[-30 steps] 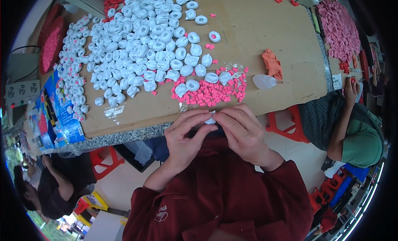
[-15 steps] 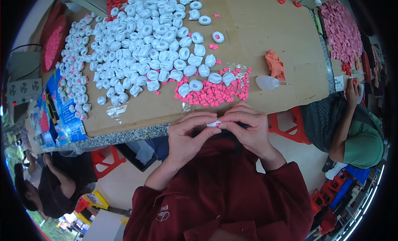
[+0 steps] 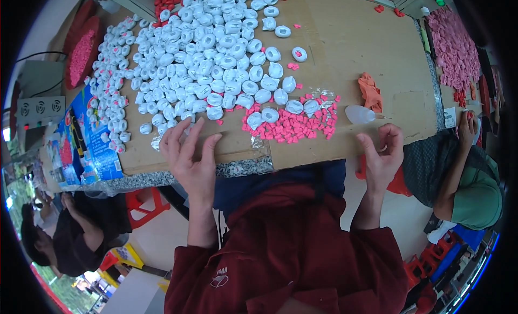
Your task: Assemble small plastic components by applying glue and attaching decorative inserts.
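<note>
My left hand (image 3: 191,160) is over the table's front edge with fingers and thumb spread, holding nothing I can see. Its fingertips are beside the lower edge of a large pile of small white rounded pieces (image 3: 202,60), some showing pink inside. To the right, my right hand (image 3: 382,160) is raised at the edge, its thumb apart from the curled fingers and nothing visible between them. Just beyond it lie a whitish squeeze bottle (image 3: 360,115) with a thin nozzle and a crumpled orange cloth or glove (image 3: 370,92). Small pink pieces (image 3: 294,127) form a heap between my hands.
Brown cardboard (image 3: 345,38) covers the stone-edged table. A blue printed sheet (image 3: 97,141) and a red tray (image 3: 83,55) of pink bits are at left. A person in green (image 3: 477,198) sits at right by a pink heap (image 3: 453,46); another person in dark clothes (image 3: 81,233) is at left.
My hands have parted from holding a small white piece with pink together; the left moved left and the right moved right. That piece is no longer visible in my fingers.
</note>
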A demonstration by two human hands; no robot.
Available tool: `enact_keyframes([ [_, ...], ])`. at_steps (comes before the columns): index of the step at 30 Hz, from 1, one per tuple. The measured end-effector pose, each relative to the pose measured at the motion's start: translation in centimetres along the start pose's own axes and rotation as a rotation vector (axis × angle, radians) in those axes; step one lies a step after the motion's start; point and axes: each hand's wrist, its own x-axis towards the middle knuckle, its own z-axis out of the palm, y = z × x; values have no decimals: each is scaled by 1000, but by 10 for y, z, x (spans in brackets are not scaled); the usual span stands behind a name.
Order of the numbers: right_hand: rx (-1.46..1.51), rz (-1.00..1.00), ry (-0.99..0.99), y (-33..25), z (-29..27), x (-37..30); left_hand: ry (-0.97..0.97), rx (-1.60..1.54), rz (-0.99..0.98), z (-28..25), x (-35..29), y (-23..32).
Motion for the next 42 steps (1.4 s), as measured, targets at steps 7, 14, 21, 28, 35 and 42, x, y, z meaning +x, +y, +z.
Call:
enact_keyframes([
  [7,-219,-215,-147,1,15,12,-147,-42,246,33,4,31],
  [14,457,-194,-121,-7,23,-6,-302,-147,186,39,-4,34],
  [21,420,-191,-338,-20,20,-28,-104,-341,-7,33,-4,40],
  [28,569,-196,-466,-39,22,-19,-464,-1545,-766,16,-16,38],
  [35,567,-113,-497,-39,23,-23,-441,-1582,-769,21,-25,40],
  [42,578,-61,-526,-43,25,-22,-444,-1557,-763,23,-28,35],
])
